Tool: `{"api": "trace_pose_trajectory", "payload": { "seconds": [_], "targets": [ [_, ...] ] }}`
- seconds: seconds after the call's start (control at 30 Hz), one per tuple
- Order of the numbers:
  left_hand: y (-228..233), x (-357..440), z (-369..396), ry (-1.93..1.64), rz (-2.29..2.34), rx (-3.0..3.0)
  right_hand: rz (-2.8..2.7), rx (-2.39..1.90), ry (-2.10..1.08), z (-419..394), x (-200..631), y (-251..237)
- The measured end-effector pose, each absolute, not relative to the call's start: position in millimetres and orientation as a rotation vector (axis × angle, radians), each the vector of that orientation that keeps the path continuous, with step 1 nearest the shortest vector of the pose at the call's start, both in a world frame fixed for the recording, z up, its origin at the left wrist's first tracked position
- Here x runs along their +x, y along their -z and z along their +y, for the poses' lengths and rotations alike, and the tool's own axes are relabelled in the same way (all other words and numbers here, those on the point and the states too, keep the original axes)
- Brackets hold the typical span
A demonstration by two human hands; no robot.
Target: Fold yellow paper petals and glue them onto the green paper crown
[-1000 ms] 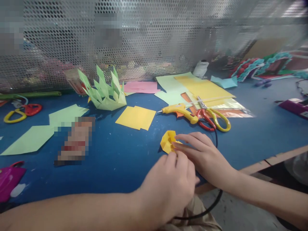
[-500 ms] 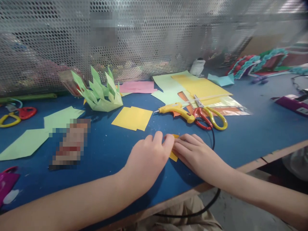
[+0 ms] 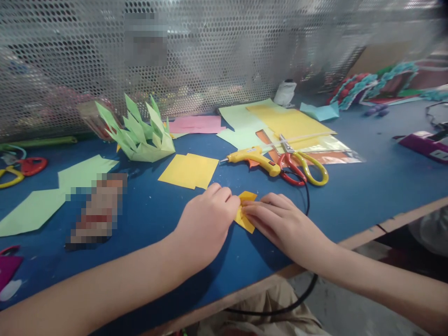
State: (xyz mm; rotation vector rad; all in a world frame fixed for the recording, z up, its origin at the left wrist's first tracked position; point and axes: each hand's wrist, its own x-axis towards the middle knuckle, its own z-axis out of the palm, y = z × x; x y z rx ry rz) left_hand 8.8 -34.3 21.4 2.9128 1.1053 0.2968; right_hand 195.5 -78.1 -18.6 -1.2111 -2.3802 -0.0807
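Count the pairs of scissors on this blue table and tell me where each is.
2 that I can make out. One pair of scissors, red and yellow handled, lies beside the glue gun. Another pair sits at the far left edge, partly cut off. More could be hidden under the papers.

We see yellow folded paper [image 3: 245, 215], blue table [image 3: 367, 186], yellow glue gun [image 3: 255, 157] w/ orange trigger, red & yellow scissors [image 3: 303, 163], light green paper spikes [image 3: 140, 133], pink sheet [image 3: 198, 124]
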Motion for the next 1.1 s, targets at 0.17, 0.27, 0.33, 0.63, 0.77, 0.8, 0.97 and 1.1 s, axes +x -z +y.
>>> {"api": "trace_pose_trajectory", "payload": {
  "seconds": [0.17, 0.27, 0.33, 0.63, 0.77, 0.8, 0.97, 1.1],
  "targets": [
    [-17.6, 10.5, -26.6, -0.316, 1.188, 2.748, -2.336, -1.241, 0.143, -78.1, 194.2, 20.2],
    [-15.8, 10.4, -26.9, -0.304, 1.219, 2.702, -2.332, -1.251, 0.181, -77.8, 193.3, 20.0],
    [-15.3, 9.9, -28.1, -0.315, 1.224, 2.701, -2.336, -1.261, 0.186, -77.9, 193.1, 20.0],
    [-16.3, 8.7, -31.8, -0.286, 1.118, 2.86, -2.342, -1.287, 0.144, -77.0, 194.1, 21.0],
    [-16.9, 7.5, -31.4, -0.286, 1.14, 2.941, -2.342, -1.273, 0.156, -76.4, 194.2, 20.9],
    [-16.6, 7.4, -31.1, -0.301, 1.138, 2.94, -2.339, -1.274, 0.17, -76.5, 194.2, 20.9],
    [-12.8, 8.2, -28.5, -0.381, 1.111, 2.908, -2.33, -1.266, 0.207, -77.3, 193.6, 20.5],
    [-11.0, 8.7, -29.0, -0.415, 1.12, 2.931, -2.34, -1.261, 0.15, -77.7, 194.1, 19.8]
  ]
}}
